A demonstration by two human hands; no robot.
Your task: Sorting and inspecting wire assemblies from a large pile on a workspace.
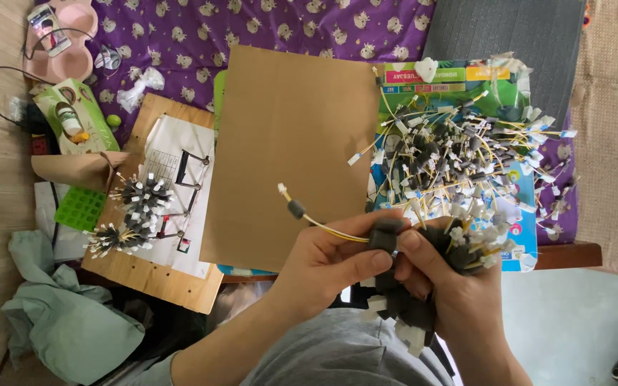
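My left hand (330,261) pinches a thin yellow wire (323,225) that carries a small black sleeve and a white connector at its free end, which points up-left over a brown cardboard sheet (287,143). My right hand (452,282) is closed around a thick bundle of similar wires (466,246) with black foam sleeves and white plugs; the bundle's lower end hangs below my palm. Both hands touch at the thumbs, near the table's front edge. A large loose pile of the same wires (459,161) lies just beyond my right hand.
Two finished wire bundles (134,211) rest on a wooden board (159,275) with a paper diagram at the left. A green tissue box (76,114), green grid tray (80,207), pink dish with a phone (55,32), purple patterned cloth (252,28) and grey mat (502,36) surround them.
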